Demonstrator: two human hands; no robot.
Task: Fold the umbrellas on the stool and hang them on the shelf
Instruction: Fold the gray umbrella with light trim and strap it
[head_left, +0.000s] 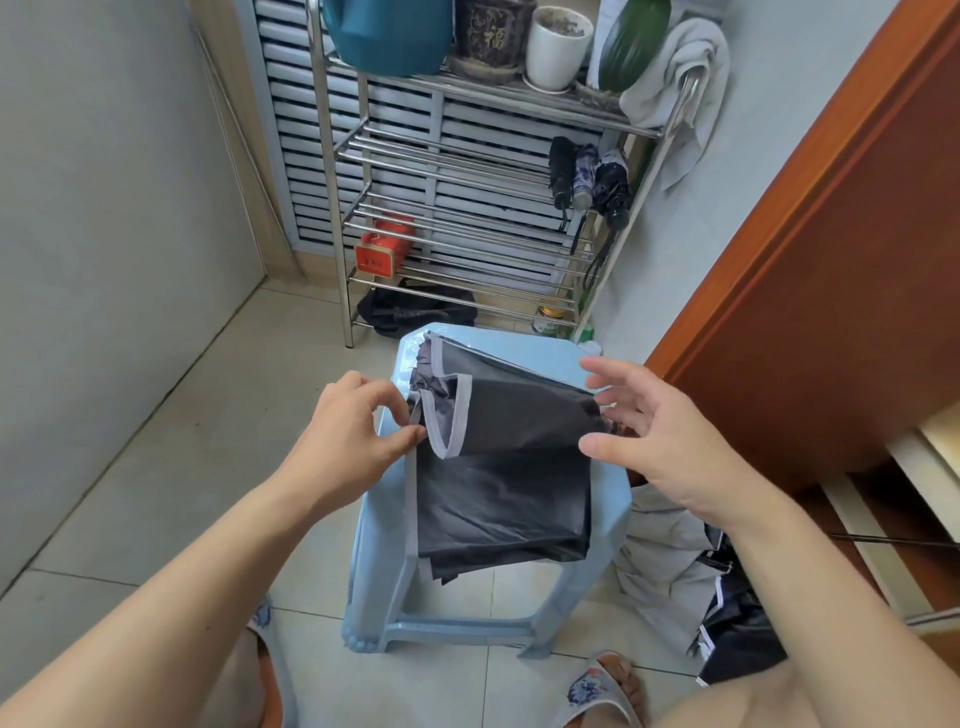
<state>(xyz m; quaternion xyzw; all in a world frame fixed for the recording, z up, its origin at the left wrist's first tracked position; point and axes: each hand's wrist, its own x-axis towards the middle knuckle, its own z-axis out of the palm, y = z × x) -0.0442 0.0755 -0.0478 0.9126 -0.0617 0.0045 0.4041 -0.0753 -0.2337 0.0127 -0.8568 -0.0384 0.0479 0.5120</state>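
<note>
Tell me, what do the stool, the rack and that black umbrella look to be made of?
Stool: likely moulded plastic, pale blue, slightly glossy. Rack: shiny metal tubes, probably stainless steel. Umbrella: thin synthetic fabric with a soft sheen, grey edging.

teal watering can (387, 36) | white pot (558, 47) | towel (675, 88) | red box (384, 249)

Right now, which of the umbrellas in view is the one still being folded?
The black umbrella with grey trim lying flat on the blue stool. The three hanging umbrellas on the metal shelf are already rolled tight.
</note>
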